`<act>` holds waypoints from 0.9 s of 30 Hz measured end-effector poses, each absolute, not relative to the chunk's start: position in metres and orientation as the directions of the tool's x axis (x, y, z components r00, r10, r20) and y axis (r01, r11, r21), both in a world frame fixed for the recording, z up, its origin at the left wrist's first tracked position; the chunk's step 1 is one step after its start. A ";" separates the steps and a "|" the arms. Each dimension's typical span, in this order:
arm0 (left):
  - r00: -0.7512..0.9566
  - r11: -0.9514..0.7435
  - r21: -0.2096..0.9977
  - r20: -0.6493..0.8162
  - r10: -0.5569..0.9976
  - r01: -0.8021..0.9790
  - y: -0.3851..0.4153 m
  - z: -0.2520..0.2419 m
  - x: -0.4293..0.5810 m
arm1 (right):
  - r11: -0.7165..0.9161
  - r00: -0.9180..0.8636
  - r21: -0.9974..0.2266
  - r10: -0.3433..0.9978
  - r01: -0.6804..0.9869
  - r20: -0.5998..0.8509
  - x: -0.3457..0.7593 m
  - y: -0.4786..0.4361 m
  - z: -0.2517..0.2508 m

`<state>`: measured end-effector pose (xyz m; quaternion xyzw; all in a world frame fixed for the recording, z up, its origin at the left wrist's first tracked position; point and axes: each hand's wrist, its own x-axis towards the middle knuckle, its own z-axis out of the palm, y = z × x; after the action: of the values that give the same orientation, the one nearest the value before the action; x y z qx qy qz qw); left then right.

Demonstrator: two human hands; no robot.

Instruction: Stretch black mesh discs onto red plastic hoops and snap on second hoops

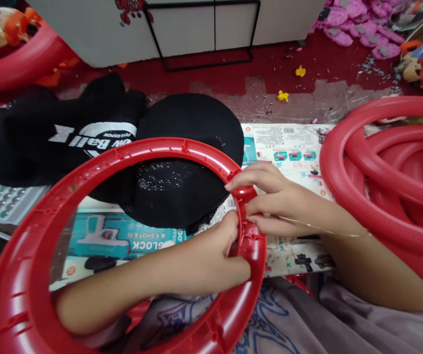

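A large red plastic ring (182, 146), its ribbed hollow side facing me, lies tilted between my arms. My left hand (222, 255) reaches through the ring's opening and grips its right side, thumb on the channel. Over the same stretch of rim, my right hand (270, 196) has its fingers bent and pressed into the channel. Whether a small part sits under those fingertips is hidden. Behind the ring, black mesh fabric (192, 118) with white lettering lies partly under it. Printed cardboard (104, 236) with toy-gun pictures lies beneath.
More red rings (344, 162) are stacked at the right. A white tray of small round silvery pieces (5, 196) stands at the left. Beyond are a black wire frame (207, 64), a white panel (185, 34), yellow pieces (283, 96) and pink parts (362, 24).
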<state>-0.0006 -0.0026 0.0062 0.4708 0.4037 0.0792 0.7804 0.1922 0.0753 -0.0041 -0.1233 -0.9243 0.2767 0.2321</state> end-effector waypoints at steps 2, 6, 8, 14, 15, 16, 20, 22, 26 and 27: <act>0.650 0.531 0.805 -0.555 0.519 0.264 -0.004 0.004 -0.001 | 0.795 -0.862 -0.585 0.402 0.162 0.309 0.192 0.075 -0.002; 0.580 0.501 0.806 -0.582 0.569 0.317 -0.006 0.003 -0.002 | 0.654 -0.808 -0.710 0.551 0.261 0.210 0.190 0.074 0.000; 0.565 0.494 0.817 -0.568 0.599 0.298 -0.006 0.004 -0.002 | 0.539 -0.768 -0.805 0.616 0.248 0.176 0.189 0.073 -0.001; 0.630 0.568 0.806 -0.529 0.568 0.165 -0.003 0.007 0.001 | 0.301 -0.676 -0.946 0.723 0.119 0.145 0.186 0.073 -0.010; 0.626 0.570 0.808 -0.524 0.577 0.151 -0.002 0.009 0.002 | 0.308 -0.669 -0.946 0.725 0.101 0.165 0.186 0.073 -0.011; 0.619 0.576 0.807 -0.520 0.588 0.132 -0.001 0.010 0.002 | 0.317 -0.661 -0.944 0.728 0.090 0.182 0.187 0.073 -0.011; 0.636 0.639 0.769 -0.495 0.593 0.003 0.003 0.015 0.002 | 0.349 -0.642 -0.930 0.741 0.115 0.199 0.188 0.074 -0.010; 0.644 0.679 0.732 -0.492 0.586 -0.059 0.004 0.016 0.002 | 0.368 -0.646 -0.919 0.738 0.138 0.198 0.188 0.073 -0.010; 0.459 0.649 0.738 -0.519 0.721 -0.184 0.005 0.012 0.007 | 0.418 -0.641 -0.894 0.733 0.161 0.227 0.186 0.071 -0.013; 0.409 0.631 0.753 -0.524 0.747 -0.188 0.005 0.011 0.009 | 0.424 -0.643 -0.891 0.730 0.161 0.231 0.185 0.070 -0.014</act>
<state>0.0089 0.0046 0.0108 0.3080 0.4537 0.2992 0.7809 0.1847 0.0699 -0.0138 -0.2841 -0.7839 0.4552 0.3125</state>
